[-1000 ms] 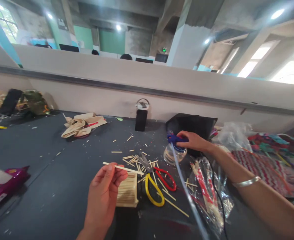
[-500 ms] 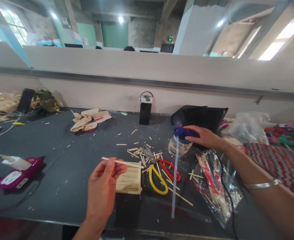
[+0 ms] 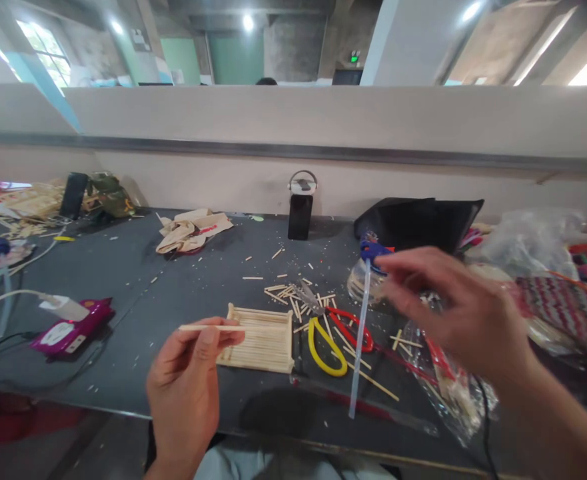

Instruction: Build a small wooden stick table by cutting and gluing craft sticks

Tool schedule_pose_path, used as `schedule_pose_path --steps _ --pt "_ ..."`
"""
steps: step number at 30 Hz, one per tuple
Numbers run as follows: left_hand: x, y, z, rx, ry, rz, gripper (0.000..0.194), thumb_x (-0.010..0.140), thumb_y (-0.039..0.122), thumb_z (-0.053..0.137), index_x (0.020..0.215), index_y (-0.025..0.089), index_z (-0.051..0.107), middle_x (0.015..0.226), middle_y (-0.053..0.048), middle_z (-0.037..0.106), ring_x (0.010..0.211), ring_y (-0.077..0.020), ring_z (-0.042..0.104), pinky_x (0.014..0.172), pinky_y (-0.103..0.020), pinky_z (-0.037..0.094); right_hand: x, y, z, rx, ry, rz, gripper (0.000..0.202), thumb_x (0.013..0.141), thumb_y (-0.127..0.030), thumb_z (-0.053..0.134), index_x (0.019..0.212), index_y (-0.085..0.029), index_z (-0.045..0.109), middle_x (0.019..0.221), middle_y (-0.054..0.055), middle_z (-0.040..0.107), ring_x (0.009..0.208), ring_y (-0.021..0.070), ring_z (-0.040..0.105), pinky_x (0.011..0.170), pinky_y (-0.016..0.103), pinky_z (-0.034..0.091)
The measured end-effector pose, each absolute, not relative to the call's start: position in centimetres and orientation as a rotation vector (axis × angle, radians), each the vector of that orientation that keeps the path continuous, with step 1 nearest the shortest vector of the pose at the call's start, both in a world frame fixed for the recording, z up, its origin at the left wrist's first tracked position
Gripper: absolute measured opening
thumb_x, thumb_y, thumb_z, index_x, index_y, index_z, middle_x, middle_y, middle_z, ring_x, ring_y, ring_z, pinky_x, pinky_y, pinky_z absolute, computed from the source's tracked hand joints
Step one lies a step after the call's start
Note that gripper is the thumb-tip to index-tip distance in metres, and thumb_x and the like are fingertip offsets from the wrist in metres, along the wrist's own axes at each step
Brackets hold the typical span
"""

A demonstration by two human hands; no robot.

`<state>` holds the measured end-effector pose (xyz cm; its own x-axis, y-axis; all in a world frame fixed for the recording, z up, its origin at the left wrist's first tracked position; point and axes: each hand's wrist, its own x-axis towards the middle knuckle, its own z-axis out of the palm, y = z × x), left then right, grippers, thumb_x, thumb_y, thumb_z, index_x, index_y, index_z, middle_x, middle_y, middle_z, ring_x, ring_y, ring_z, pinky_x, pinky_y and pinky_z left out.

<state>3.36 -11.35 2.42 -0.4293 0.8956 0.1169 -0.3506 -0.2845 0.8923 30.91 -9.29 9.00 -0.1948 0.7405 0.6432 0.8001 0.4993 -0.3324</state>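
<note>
My left hand (image 3: pixel 186 383) pinches a short wooden stick (image 3: pixel 213 328) between thumb and fingers, held level above the table. Just behind it lies a small frame of wooden sticks (image 3: pixel 266 340), partly covered by my fingers. My right hand (image 3: pixel 453 310), a little blurred, is in the air with thumb and fingers apart and nothing seen in it. Left of that hand, a blue glue gun (image 3: pixel 373 251) rests on a clear jar (image 3: pixel 360 283), with a long translucent glue stick (image 3: pixel 359 353) reaching toward me. Part of the glue gun is hidden behind my fingers.
Pliers (image 3: pixel 330 357) with one red and one yellow handle lie among cut sticks. A plastic bag of sticks (image 3: pixel 456 393) and a black cable are at right. A purple power strip (image 3: pixel 80 327) stands left. A phone (image 3: pixel 300 217) leans upright at the back.
My right hand has let go of the glue gun and moved toward me and to the right. My left hand has shifted slightly left and down with the stick. The view has tilted a little.
</note>
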Motion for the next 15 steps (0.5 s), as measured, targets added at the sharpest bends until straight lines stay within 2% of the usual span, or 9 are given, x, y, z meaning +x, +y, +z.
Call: schedule_pose_path --steps 2,6,9,15 --pt "3.8 -12.0 1.8 0.821 1.089 1.803 0.012 0.073 0.029 0.076 0.074 0.018 0.072 0.077 -0.002 0.073 0.065 -0.0163 0.070 0.072 -0.028 0.056 26.8 -11.8 8.3 -1.120 -2.036 -0.115 0.020 0.088 -0.022 0.060 0.108 -0.026 0.062 0.096 0.005 0.066 0.085 0.0182 0.063 0.073 0.032 0.053" --pt "4.2 -13.2 0.2 0.798 1.125 1.709 0.009 0.072 0.027 0.077 0.072 0.018 0.074 0.082 -0.002 0.072 0.067 -0.0145 0.067 0.070 -0.025 0.055 21.8 -13.6 5.3 -1.063 -2.111 -0.234 0.021 0.088 -0.023 0.062 0.108 -0.018 0.063 0.090 0.007 0.066 0.079 0.0192 0.059 0.071 0.034 0.051" --pt "4.0 -13.8 -0.6 0.783 1.134 1.678 0.009 0.069 0.026 0.079 0.069 0.019 0.074 0.086 -0.001 0.071 0.069 -0.0131 0.064 0.069 -0.023 0.053 20.7 -13.1 3.6 -1.094 -2.133 -0.207 0.015 0.090 -0.025 0.060 0.103 -0.020 0.066 0.086 0.005 0.066 0.074 0.0183 0.056 0.069 0.034 0.047" --pt "3.6 -14.8 -1.8 0.759 1.182 1.649 0.010 0.065 0.027 0.081 0.068 0.019 0.075 0.089 -0.003 0.069 0.087 -0.0178 0.061 0.073 -0.022 0.052 19.8 -12.7 2.8 -1.061 -2.208 -0.091 0.011 0.091 -0.023 0.057 0.090 -0.021 0.068 0.081 0.002 0.066 0.073 0.0177 0.055 0.069 0.033 0.040"
